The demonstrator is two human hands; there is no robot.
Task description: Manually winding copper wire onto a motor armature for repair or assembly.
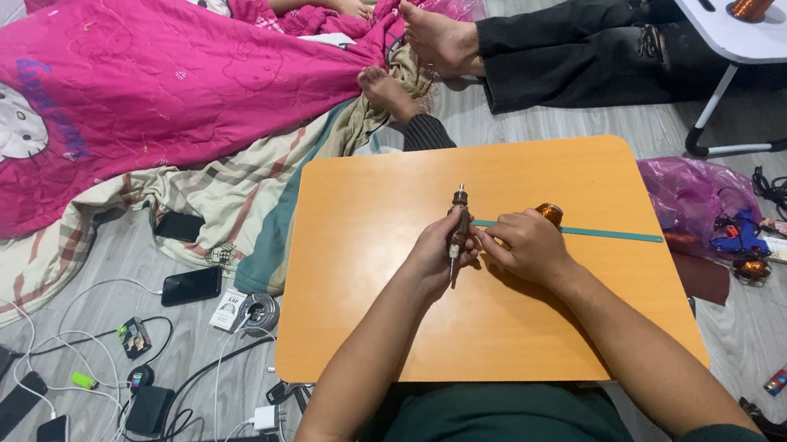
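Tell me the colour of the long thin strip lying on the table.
The strip is teal, seen in the head view on the orange table.

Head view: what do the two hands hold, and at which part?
The left hand grips the thin rod-shaped tool around its middle. The right hand touches its side with the fingers.

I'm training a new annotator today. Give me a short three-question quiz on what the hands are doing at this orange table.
1. True or false: the left hand holds the slim tool upright over the table.
2. What lies partly hidden behind the right hand? A) copper spool B) phone C) glue gun
3. Fill in: the teal strip runs from the hands toward the table's ____ edge.

Key
1. True; its tip points away from the person.
2. A: the copper spool shows just past the knuckles.
3. Right.
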